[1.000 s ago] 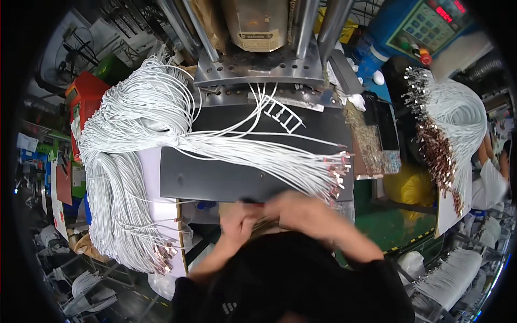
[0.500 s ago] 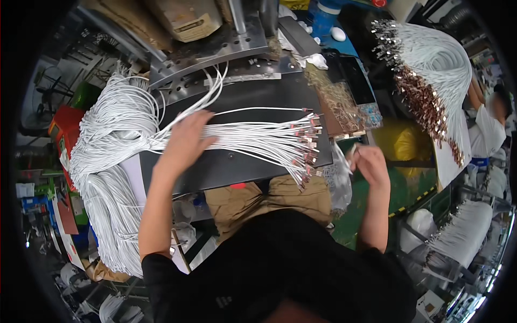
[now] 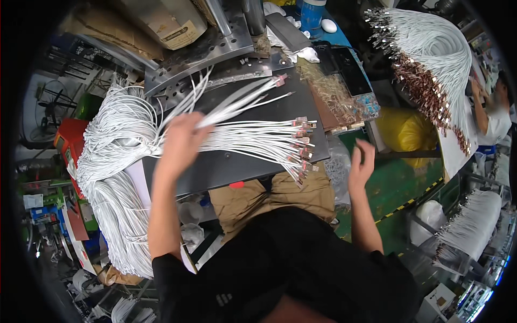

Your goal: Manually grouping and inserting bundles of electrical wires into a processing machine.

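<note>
White cables (image 3: 253,134) with metal plug ends lie fanned out across a black work plate (image 3: 212,172), their plugs toward the right. My left hand (image 3: 182,139) is closed over the cables near the tied part of the bundle. From its fingers a few blurred cables (image 3: 242,103) slant up and right, apart from the main fan. To its left hangs a thick mass of looped white cables (image 3: 116,129). My right hand (image 3: 362,164) is off the plate's right side with fingers apart and nothing visible in them. A clear plastic bag (image 3: 337,171) hangs just left of it.
A metal press frame (image 3: 199,62) stands behind the plate. At the far right back lies another coiled cable bundle (image 3: 436,59). Small loose pieces (image 3: 326,91), a phone-like black slab (image 3: 351,72) and a blue container (image 3: 312,16) sit on the side bench. Another person (image 3: 493,116) works at right.
Several cables have swung away from the fan, up toward the back of the plate, from my left hand. My right hand has opened; the small pale piece at its fingers is no longer seen.
</note>
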`<state>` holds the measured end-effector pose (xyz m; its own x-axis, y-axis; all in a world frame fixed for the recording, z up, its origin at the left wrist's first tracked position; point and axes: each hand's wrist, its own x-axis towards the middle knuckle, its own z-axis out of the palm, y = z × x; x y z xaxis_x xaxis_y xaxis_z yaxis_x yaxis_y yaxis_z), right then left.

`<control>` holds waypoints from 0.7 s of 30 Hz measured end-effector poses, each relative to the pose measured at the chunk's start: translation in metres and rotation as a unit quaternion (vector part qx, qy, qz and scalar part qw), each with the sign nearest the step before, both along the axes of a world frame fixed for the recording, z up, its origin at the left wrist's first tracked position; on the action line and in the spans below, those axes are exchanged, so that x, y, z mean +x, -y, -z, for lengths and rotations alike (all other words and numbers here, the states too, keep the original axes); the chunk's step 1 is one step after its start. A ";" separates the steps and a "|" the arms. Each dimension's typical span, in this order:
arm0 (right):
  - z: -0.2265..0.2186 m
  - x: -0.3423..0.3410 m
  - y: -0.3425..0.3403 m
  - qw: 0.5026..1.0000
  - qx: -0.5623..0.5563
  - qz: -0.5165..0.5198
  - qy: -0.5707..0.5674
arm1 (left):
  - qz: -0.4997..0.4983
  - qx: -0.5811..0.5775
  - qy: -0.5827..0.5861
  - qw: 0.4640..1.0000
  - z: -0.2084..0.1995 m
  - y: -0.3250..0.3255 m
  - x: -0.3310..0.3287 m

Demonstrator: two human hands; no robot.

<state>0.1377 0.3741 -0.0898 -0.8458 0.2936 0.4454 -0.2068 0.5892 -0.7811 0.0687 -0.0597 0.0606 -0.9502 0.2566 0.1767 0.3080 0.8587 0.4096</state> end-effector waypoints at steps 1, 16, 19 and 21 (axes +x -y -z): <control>-0.041 -0.020 0.022 0.993 0.083 -0.063 -0.049 | 0.027 -0.015 0.046 0.998 0.004 -0.026 -0.006; -0.099 -0.134 0.188 0.856 0.298 -0.410 -0.099 | -0.053 0.052 0.070 0.995 0.008 0.047 -0.006; -0.095 -0.144 0.177 0.891 0.270 -0.366 0.006 | -0.183 0.150 0.055 0.970 -0.001 0.050 -0.008; -0.109 -0.142 0.171 0.872 0.348 -0.344 0.000 | -0.087 0.090 0.063 0.990 0.006 0.039 -0.003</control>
